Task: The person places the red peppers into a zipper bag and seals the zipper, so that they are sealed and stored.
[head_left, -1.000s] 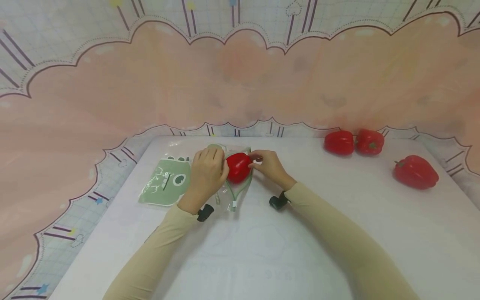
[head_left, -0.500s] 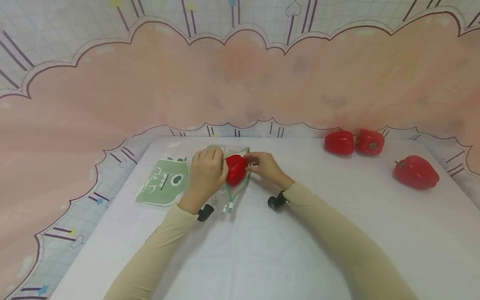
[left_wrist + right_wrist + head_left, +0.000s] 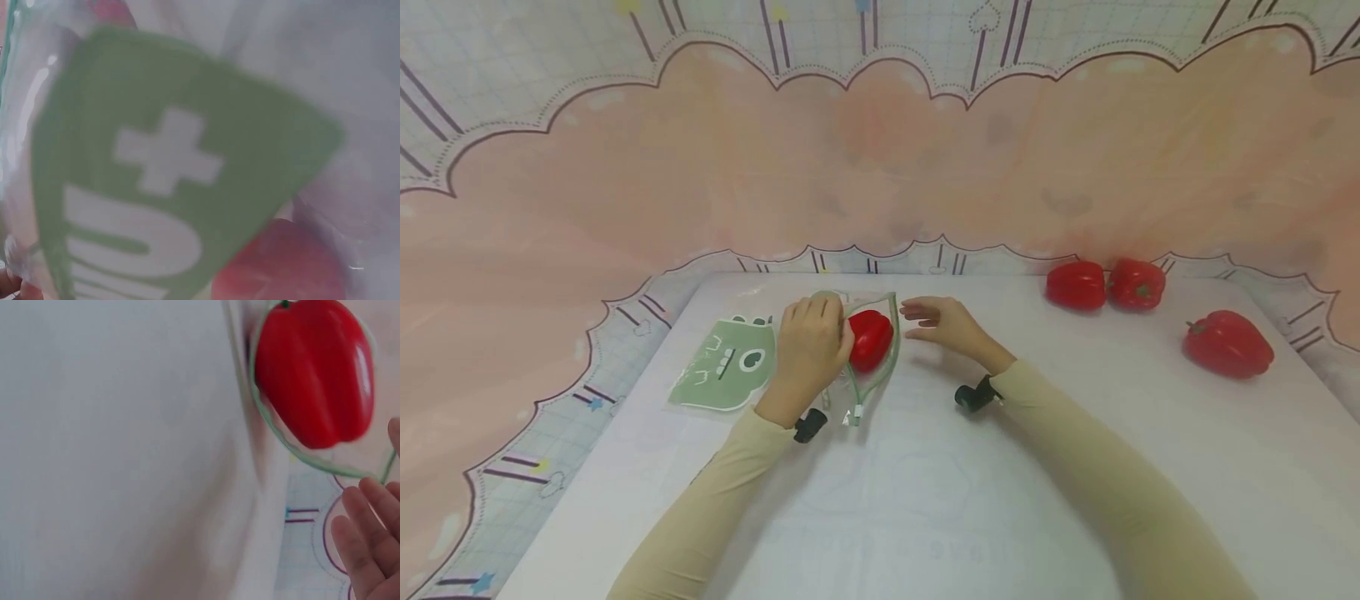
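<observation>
Head view: I am seeing the right hand [image 3: 943, 325] letting go, fingers now spread, while the left hand [image 3: 808, 350] is gripping the bag [image 3: 730, 367] around the red pepper [image 3: 870, 337]; insertion looks complete.

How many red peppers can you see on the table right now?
4. One pepper sits in the bag mouth by the left hand; two lie side by side far right; one nearer, right edge. None seem hidden.

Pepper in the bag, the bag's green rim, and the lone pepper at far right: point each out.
pepper in the bag [image 3: 870, 338], head view, its red side.
green rim [image 3: 892, 342], head view, right edge of the mouth.
lone pepper [image 3: 1228, 344], head view, middle of its body.
</observation>
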A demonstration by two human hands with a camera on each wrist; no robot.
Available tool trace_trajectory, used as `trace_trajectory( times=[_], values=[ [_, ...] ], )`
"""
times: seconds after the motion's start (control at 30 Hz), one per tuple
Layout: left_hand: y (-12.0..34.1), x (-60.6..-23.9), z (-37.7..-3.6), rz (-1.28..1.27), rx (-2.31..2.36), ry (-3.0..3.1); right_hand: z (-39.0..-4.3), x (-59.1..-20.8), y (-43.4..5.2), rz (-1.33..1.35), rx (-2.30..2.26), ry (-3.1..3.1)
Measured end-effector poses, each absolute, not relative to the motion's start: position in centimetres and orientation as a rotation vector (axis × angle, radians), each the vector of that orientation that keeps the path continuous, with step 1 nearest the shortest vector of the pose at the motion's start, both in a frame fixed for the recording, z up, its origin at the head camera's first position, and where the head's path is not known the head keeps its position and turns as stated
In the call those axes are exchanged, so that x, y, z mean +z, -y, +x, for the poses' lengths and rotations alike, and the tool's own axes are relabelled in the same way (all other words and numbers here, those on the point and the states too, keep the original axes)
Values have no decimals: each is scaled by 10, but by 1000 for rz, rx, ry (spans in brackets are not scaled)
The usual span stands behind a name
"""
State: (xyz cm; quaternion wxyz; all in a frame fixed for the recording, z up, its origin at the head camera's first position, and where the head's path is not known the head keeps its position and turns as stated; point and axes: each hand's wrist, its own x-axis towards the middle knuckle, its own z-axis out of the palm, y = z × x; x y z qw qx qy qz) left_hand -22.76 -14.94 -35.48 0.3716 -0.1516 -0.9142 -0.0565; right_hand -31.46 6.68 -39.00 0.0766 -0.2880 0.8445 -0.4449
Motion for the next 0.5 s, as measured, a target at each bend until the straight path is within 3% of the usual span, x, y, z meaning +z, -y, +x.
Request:
trace_trajectory(
  times=[0.5],
  values=[
    [162,-355,-225,-480,-111,2314,-311,-362,-106,-890,-1319,-2514]
  ],
)
